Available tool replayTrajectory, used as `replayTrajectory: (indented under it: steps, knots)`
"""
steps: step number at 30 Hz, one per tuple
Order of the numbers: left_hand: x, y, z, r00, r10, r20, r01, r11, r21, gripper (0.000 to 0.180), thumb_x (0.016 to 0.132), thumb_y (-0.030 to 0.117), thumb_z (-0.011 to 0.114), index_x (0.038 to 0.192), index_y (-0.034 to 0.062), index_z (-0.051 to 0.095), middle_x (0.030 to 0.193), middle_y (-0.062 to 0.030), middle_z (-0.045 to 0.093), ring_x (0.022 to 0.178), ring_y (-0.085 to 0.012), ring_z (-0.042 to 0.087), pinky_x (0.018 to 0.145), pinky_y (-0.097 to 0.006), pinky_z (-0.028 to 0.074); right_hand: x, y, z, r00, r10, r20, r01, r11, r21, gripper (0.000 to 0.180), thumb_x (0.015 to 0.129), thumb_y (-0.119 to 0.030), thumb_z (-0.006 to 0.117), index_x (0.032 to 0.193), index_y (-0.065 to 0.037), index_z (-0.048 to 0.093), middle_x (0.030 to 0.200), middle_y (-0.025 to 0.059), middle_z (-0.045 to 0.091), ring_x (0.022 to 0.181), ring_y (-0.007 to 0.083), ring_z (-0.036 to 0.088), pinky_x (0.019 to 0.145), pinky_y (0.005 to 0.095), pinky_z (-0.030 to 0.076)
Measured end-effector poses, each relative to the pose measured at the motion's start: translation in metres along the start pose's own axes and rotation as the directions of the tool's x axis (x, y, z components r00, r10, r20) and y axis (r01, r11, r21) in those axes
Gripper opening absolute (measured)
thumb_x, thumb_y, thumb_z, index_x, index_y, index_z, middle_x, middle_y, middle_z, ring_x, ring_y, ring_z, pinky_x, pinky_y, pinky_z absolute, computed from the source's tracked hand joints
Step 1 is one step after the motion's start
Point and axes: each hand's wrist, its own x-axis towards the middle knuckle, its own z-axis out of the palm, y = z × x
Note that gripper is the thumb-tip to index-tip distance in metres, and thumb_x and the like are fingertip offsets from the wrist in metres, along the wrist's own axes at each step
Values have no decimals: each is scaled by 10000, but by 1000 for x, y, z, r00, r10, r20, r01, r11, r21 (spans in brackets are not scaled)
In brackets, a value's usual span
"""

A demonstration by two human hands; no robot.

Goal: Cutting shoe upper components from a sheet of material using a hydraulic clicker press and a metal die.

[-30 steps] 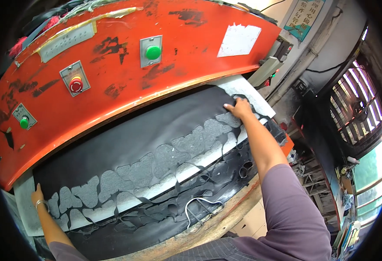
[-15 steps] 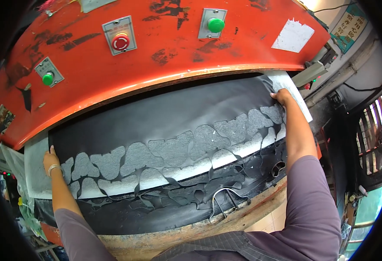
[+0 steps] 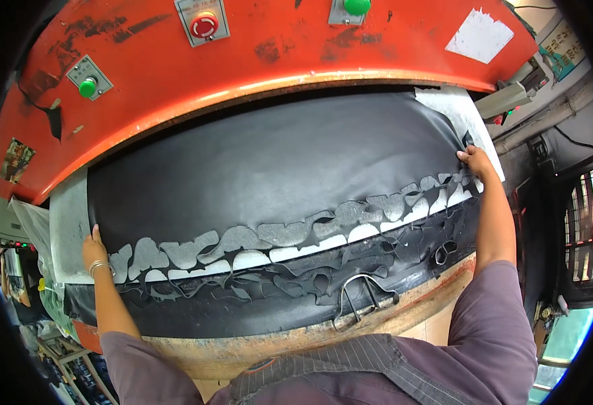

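Observation:
A wide black sheet [image 3: 269,162] lies on the white bed [image 3: 67,223] of an orange press [image 3: 276,54]. Its near part is a band of cut-out holes [image 3: 290,236] with a ragged web of black scrap below. My left hand [image 3: 94,251], a bangle on the wrist, grips the sheet's left edge. My right hand [image 3: 475,160] pinches the sheet's right edge next to the white bed. Both arms are spread wide apart.
The press front carries a red button [image 3: 204,25] and two green buttons [image 3: 88,87] [image 3: 357,5], plus a white paper label [image 3: 480,35]. A metal cutting die [image 3: 360,297] rests on the scrap near the wooden front edge [image 3: 296,337]. Cluttered shelves stand at far right.
The black sheet has come further toward me, showing more uncut surface under the press. Both hands moved with its edges and the view has tilted down.

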Motion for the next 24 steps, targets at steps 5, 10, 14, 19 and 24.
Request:
replayTrajectory:
  steps: [5, 10, 14, 19, 24]
  knots:
    - [-36, 5, -13, 1000, 9, -8, -10, 999, -49, 715, 952, 594, 365, 938, -64, 647, 958, -319, 623, 927, -499, 575, 799, -532, 450, -9, 33, -3, 1000, 5, 12, -6, 998, 65, 341, 867, -266, 694, 677, -65, 494, 623, -19, 433, 608, 118, 372, 573, 309, 339]
    - [-73, 7, -37, 984, -176, 11, 177, 984, -22, 628, 929, 560, 461, 1080, -30, 612, 1088, -261, 626, 995, -440, 585, 848, -499, 455, -40, 23, -2, 955, -40, -293, -19, 981, -193, 389, 836, -386, 697, 868, -13, 593, 813, 110, 634, 782, 272, 603, 701, 401, 440]
    - [-143, 38, -49, 818, 429, -382, -466, 885, -3, 601, 798, 371, 684, 1282, 41, 548, 1302, -160, 561, 1209, -356, 514, 1021, -437, 390, -113, -68, 14, 635, -648, -420, 599, 757, -263, 256, 816, -177, 703, 1012, -46, 603, 982, 117, 615, 957, 321, 575, 804, 428, 448]
    - [-270, 56, -27, 910, 379, 167, -370, 925, -86, 814, 861, 539, 555, 1513, 184, 221, 1584, -175, 74, 1440, -410, 114, 1101, -634, 127, -260, -190, 44, -285, -919, 274, 933, -200, 300, 303, 785, -128, 575, 1083, -119, 628, 1115, 122, 624, 983, 298, 624, 763, 385, 516]
    - [-293, -4, -77, 824, 233, 517, -190, 972, -136, 730, 877, 521, 568, 1500, 275, 278, 1586, -162, 101, 1465, -302, 112, 1142, -570, 93, -303, -191, 54, -587, -652, 480, 794, -346, 500, 381, 828, -159, 501, 1185, -157, 635, 1164, 41, 630, 1045, 197, 594, 851, 331, 454]
